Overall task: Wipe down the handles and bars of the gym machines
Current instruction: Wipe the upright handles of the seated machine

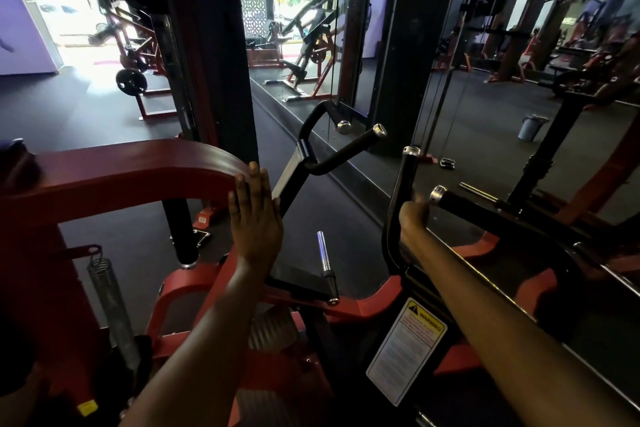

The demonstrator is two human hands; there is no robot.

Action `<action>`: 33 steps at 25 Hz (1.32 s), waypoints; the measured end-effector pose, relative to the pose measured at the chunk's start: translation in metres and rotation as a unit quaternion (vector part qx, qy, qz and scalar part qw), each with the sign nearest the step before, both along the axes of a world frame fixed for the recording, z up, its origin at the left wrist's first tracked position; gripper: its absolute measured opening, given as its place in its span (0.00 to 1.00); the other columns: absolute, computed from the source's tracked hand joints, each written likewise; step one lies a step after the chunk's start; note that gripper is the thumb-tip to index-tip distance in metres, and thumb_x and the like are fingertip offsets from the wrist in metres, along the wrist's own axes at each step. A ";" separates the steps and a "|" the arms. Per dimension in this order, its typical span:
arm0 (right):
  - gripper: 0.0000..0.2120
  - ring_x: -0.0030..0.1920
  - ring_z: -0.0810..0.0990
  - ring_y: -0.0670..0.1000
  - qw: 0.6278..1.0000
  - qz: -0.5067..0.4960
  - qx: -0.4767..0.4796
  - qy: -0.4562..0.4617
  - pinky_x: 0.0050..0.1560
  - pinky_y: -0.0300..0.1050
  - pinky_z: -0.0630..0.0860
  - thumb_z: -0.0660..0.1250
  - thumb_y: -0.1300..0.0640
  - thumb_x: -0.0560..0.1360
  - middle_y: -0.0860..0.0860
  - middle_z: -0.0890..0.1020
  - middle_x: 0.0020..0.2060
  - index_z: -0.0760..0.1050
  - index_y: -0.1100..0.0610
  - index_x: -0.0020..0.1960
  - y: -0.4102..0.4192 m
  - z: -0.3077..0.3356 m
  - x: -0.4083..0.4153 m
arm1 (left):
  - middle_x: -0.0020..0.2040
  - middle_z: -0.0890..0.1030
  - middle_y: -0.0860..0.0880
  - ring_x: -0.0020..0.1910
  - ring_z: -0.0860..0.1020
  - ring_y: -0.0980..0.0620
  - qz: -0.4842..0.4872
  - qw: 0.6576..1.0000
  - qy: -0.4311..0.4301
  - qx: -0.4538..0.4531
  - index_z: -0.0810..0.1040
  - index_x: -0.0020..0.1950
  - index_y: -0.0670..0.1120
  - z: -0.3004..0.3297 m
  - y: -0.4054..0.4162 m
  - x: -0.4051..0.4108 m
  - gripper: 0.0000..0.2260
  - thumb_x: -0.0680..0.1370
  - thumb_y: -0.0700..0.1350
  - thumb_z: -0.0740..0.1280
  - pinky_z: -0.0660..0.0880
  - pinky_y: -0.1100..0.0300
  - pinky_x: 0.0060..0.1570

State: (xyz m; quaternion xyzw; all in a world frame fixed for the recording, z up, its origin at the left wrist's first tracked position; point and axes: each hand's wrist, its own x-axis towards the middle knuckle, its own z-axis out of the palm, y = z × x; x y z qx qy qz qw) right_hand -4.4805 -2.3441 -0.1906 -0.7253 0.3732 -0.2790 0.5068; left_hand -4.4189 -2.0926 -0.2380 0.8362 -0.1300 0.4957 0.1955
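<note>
My left hand (256,218) lies flat with straight fingers against the end of the red curved arm (138,166) of the machine. My right hand (414,218) is curled against the black upright handle (403,177) with a chrome cap, its fingers hidden behind it. Just right of that hand, a second black handle (464,206) with a chrome end runs off to the right. Two more black grips (349,149) stand on a bent bar ahead. No cloth is visible in either hand.
A chrome weight peg (325,256) sticks up between my arms. A spring (107,291) hangs at the left, and a warning label (405,350) is below my right arm. A mirror wall (485,97) runs along the right, with other red machines (138,55) behind.
</note>
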 end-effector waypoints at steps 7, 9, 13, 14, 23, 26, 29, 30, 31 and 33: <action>0.11 0.52 0.79 0.56 0.944 0.176 -0.135 0.243 0.44 0.39 0.72 0.61 0.61 0.78 0.59 0.80 0.56 0.78 0.60 0.58 -0.003 -0.037 -0.036 | 0.78 0.34 0.48 0.77 0.35 0.47 0.008 1.000 0.009 -0.008 0.39 0.78 0.45 0.001 -0.002 0.000 0.25 0.85 0.54 0.41 0.35 0.51 0.75; 0.14 0.56 0.78 0.58 0.875 0.217 -0.236 0.362 0.50 0.44 0.74 0.62 0.62 0.77 0.60 0.79 0.57 0.74 0.62 0.62 0.003 -0.035 -0.049 | 0.78 0.33 0.48 0.77 0.34 0.47 0.015 1.000 0.015 -0.009 0.38 0.78 0.45 0.002 -0.004 0.000 0.25 0.85 0.54 0.40 0.36 0.51 0.75; 0.12 0.54 0.79 0.55 0.821 0.243 -0.359 0.372 0.45 0.43 0.74 0.62 0.60 0.78 0.60 0.78 0.55 0.73 0.65 0.59 0.022 0.006 -0.054 | 0.78 0.34 0.48 0.77 0.36 0.46 0.007 1.000 0.017 -0.010 0.41 0.78 0.44 -0.003 -0.004 0.001 0.24 0.85 0.53 0.41 0.38 0.50 0.75; 0.11 0.52 0.79 0.55 0.837 0.224 -0.393 0.308 0.43 0.43 0.72 0.61 0.61 0.78 0.60 0.78 0.54 0.74 0.65 0.57 0.018 0.021 -0.037 | 0.78 0.35 0.48 0.77 0.36 0.47 -0.001 1.000 0.021 -0.009 0.43 0.78 0.44 -0.001 -0.003 0.001 0.24 0.85 0.53 0.41 0.38 0.50 0.75; 0.04 0.48 0.80 0.57 0.516 0.342 -0.734 0.279 0.64 0.51 0.71 0.69 0.66 0.70 0.57 0.80 0.42 0.79 0.61 0.45 -0.024 0.014 0.017 | 0.79 0.42 0.47 0.77 0.35 0.47 0.003 1.000 0.028 0.004 0.41 0.78 0.45 -0.002 0.000 -0.001 0.23 0.85 0.50 0.41 0.38 0.50 0.75; 0.08 0.43 0.81 0.56 0.562 0.412 -0.684 0.214 0.59 0.50 0.76 0.74 0.70 0.62 0.56 0.80 0.37 0.81 0.61 0.39 -0.020 -0.012 -0.007 | 0.79 0.40 0.46 0.76 0.34 0.47 0.001 1.000 0.025 0.012 0.40 0.78 0.45 -0.002 0.001 -0.002 0.24 0.85 0.49 0.43 0.37 0.50 0.75; 0.20 0.71 0.64 0.52 0.629 0.514 -0.554 0.182 0.73 0.46 0.59 0.60 0.73 0.74 0.52 0.70 0.67 0.75 0.60 0.63 -0.024 -0.035 -0.060 | 0.78 0.36 0.46 0.76 0.34 0.47 0.020 0.999 0.015 0.030 0.40 0.78 0.44 0.000 0.000 -0.002 0.25 0.84 0.48 0.47 0.36 0.51 0.75; 0.24 0.73 0.58 0.48 0.647 0.530 -0.519 0.180 0.74 0.42 0.53 0.58 0.75 0.74 0.48 0.64 0.69 0.72 0.59 0.66 -0.025 -0.038 -0.078 | 0.79 0.39 0.45 0.76 0.34 0.46 0.032 0.999 0.018 0.039 0.42 0.78 0.44 -0.001 0.000 -0.002 0.25 0.84 0.47 0.49 0.36 0.51 0.75; 0.27 0.73 0.55 0.46 0.659 0.542 -0.490 0.179 0.74 0.40 0.50 0.56 0.77 0.73 0.47 0.61 0.69 0.71 0.59 0.68 -0.025 -0.040 -0.090 | 0.79 0.44 0.43 0.76 0.34 0.46 0.042 0.998 0.024 0.046 0.44 0.78 0.43 -0.001 0.001 -0.002 0.26 0.84 0.47 0.50 0.35 0.51 0.75; 0.29 0.74 0.58 0.46 0.699 0.521 -0.459 0.169 0.75 0.42 0.52 0.57 0.78 0.70 0.50 0.64 0.70 0.71 0.59 0.67 -0.022 -0.047 -0.105 | 0.78 0.51 0.42 0.76 0.34 0.46 0.057 0.996 0.042 0.063 0.47 0.78 0.42 0.001 0.001 -0.004 0.25 0.83 0.47 0.51 0.35 0.51 0.75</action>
